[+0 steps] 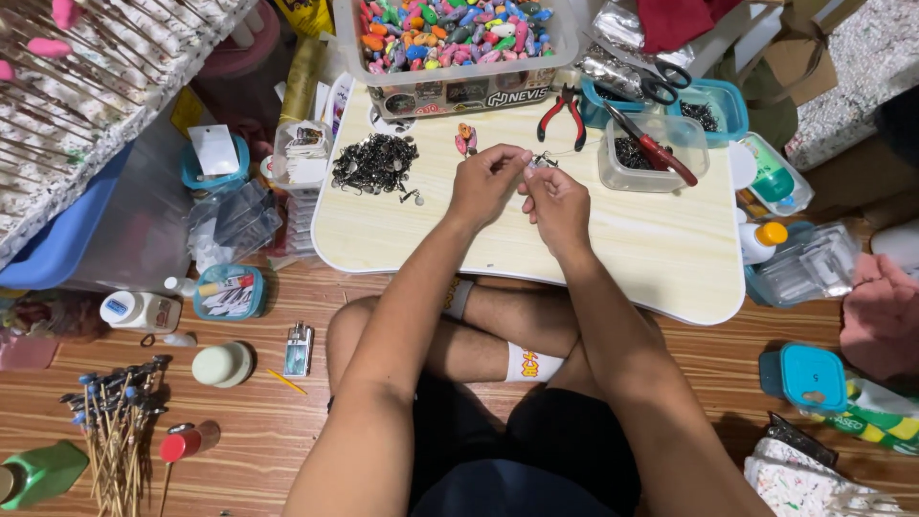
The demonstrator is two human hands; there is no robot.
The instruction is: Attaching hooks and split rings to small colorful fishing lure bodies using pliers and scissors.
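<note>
Hands together over worktop [613, 251]: left hand [483, 182] and right hand [555, 203] both pinching small metal piece [542, 162]; black hook pile [373, 163] left of them.

Both arms are bare right up to the shoulders, no sleeves in sight, and the left hand [485, 182] and right hand [555, 203] carry no rings, watch or gloves. At six o'clock there are dark shorts [522, 450], navy to black, plain cloth with no pattern showing. The legs are bare too. Up toward twelve o'clock from the shorts, a white sock [529, 364] with an orange and yellow mark on it; at eleven o'clock, a second white sock [459, 298], also with a bit of yellow print.
</note>
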